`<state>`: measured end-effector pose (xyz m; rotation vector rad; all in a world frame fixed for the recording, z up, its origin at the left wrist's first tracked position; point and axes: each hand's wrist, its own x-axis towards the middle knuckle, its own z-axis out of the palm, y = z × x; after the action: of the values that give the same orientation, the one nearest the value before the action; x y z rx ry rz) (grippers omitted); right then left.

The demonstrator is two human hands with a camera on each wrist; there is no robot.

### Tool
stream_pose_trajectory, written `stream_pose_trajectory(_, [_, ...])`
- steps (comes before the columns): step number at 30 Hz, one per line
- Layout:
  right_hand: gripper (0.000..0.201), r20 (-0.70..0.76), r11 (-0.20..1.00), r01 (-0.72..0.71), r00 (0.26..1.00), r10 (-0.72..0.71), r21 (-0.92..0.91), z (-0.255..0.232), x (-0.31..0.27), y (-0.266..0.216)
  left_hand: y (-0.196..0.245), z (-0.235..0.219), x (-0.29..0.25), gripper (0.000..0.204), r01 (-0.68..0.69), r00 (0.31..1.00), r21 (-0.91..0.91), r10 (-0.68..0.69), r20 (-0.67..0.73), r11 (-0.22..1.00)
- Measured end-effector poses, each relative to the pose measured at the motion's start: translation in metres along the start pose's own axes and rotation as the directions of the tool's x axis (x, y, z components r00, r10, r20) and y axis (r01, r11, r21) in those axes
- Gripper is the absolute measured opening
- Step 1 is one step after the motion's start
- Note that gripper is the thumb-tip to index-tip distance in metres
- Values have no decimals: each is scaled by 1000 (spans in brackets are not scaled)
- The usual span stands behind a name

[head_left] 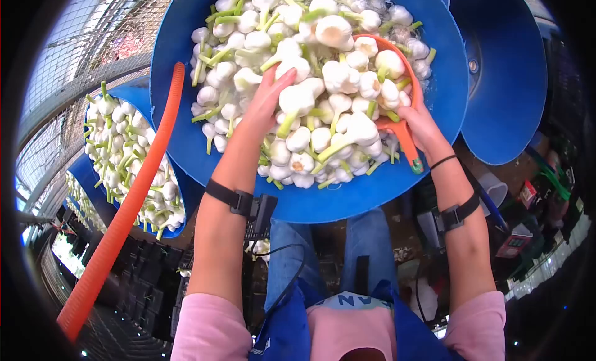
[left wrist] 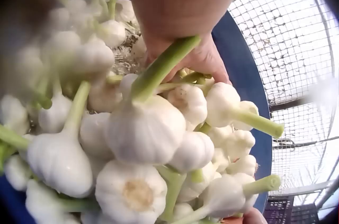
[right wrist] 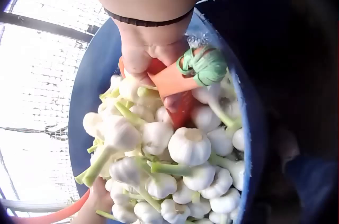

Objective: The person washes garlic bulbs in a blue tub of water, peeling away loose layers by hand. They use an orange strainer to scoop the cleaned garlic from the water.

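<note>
White garlic bulbs [head_left: 340,76] with cut green stems lie heaped in a large blue tub [head_left: 298,207]. My right hand [head_left: 423,124] grips an orange round-rimmed scoop [head_left: 406,141] where its handle meets the rim; green tape wraps the handle's end. Garlic fills the scoop, hiding most of its body. At the heap's left side, my left hand [head_left: 267,101] reaches in with thumb and finger extended against the bulbs. Its other fingers are hidden behind them. The left wrist view shows that hand [left wrist: 204,62] beyond a large bulb [left wrist: 148,131].
An orange corrugated hose [head_left: 133,203] hangs over the tub's left rim. More garlic fills a second blue container [head_left: 133,91] at the left. Another blue barrel [head_left: 509,81] stands at the right. Wire mesh [head_left: 81,44] runs along the left, and dark crates [head_left: 143,268] sit below.
</note>
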<state>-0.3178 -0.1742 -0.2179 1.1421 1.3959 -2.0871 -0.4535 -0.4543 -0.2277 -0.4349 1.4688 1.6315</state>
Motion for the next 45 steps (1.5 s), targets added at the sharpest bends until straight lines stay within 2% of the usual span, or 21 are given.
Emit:
stream_pose_trajectory(2, [90,47,1000,8,999,-9,28,15,3,-7,0,21,15,77,-68,998,170,65,23,983])
stream_pose_trajectory(3, [90,73,999,4,997,-7,42,21,3,-7,8,29,13,72,35,999,186,-36,4,982])
stream_pose_trajectory(6, [88,61,994,84,994,-89,74,16,-5,10,8,38,7,61,-164,984,260,177,-28,952])
stream_pose_trajectory(7, [88,68,990,113,991,-119,82,19,-7,9,6,42,6,58,-186,982,156,186,11,970])
stream_pose_trajectory(10, [82,106,972,145,980,-166,188,39,-37,3,-5,52,-6,50,-293,934,304,340,-113,906])
stream_pose_trajectory(13, [77,69,978,134,987,-147,162,55,-66,-4,1,67,-30,44,-456,829,375,538,-152,807])
stream_pose_trajectory(16, [81,-15,953,241,970,-242,184,74,-95,-10,13,70,-58,40,-493,794,387,585,-166,779])
stream_pose_trajectory(19, [86,1,920,289,954,-300,265,92,-119,-5,19,56,-78,41,-469,828,415,551,-100,780])
stream_pose_trajectory(20, [88,-26,894,275,958,-285,353,100,-126,0,35,51,-95,43,-421,851,544,523,-40,726])
stream_pose_trajectory(21, [91,-19,895,245,966,-257,371,100,-130,11,26,25,-81,42,-373,854,864,490,176,338])
stream_pose_trajectory(22, [94,-38,843,282,954,-298,457,105,-126,28,16,0,-66,42,-348,815,923,434,383,-163])
stream_pose_trajectory(23, [95,-81,830,318,945,-317,459,114,-128,40,26,-2,-76,42,-393,875,849,427,228,352])
stream_pose_trajectory(24, [95,-139,842,348,937,-320,411,122,-137,44,37,-2,-87,42,-379,911,526,408,66,761])
stream_pose_trajectory(25, [97,-209,880,405,909,-360,249,129,-145,46,52,9,-108,45,-300,954,278,286,90,913])
stream_pose_trajectory(27, [99,-244,854,437,894,-376,282,139,-159,55,62,17,-129,64,-300,932,500,361,-27,812])
stream_pose_trajectory(33, [99,-356,803,510,845,-399,309,160,-184,78,79,24,-158,68,-349,933,629,319,166,695])
stream_pose_trajectory(36, [99,-393,757,523,839,-377,391,159,-192,89,78,28,-155,71,-323,941,662,303,149,677])
stream_pose_trajectory(38, [99,-423,734,548,821,-383,401,156,-198,98,76,50,-172,72,-340,939,648,288,189,682])
stream_pose_trajectory(41, [97,-431,598,588,808,-402,545,139,-231,102,71,89,-197,69,-421,907,737,271,323,529])
stream_pose_trajectory(43, [96,-467,537,615,788,-402,577,117,-251,114,54,117,-205,66,-447,887,784,330,323,431])
stream_pose_trajectory(45, [96,-545,508,671,739,-396,540,94,-275,128,39,162,-224,65,-536,842,775,278,462,336])
